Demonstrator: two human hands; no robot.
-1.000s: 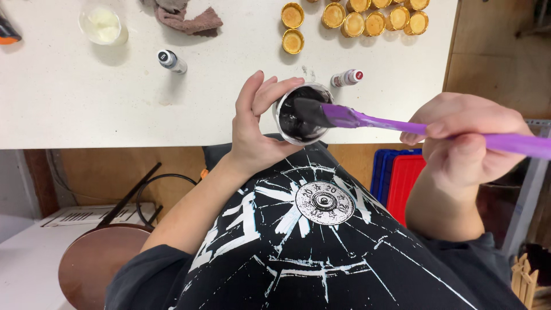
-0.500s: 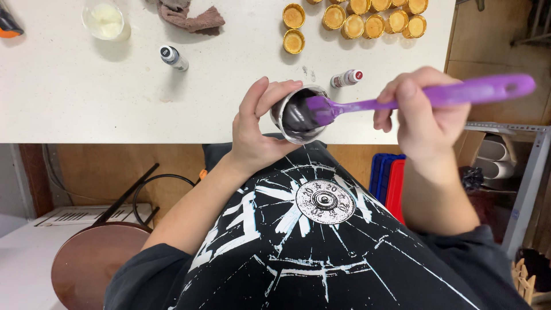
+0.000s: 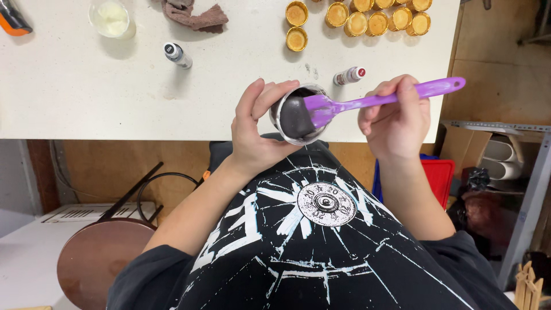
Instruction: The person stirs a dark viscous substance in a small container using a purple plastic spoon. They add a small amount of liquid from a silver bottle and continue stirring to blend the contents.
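The left hand (image 3: 255,135) is curled around a small cup (image 3: 298,115) of dark goo, holding it tipped over the near edge of the white desk (image 3: 86,97). The right hand (image 3: 396,120) is closed on the handle of a purple spatula (image 3: 373,102), and its flat end sits inside the cup. Past the hands, two little bottles (image 3: 349,75) lie on the desk, and farther off are gold lids (image 3: 356,20), a brown rag (image 3: 192,14) and a clear jar (image 3: 110,17).
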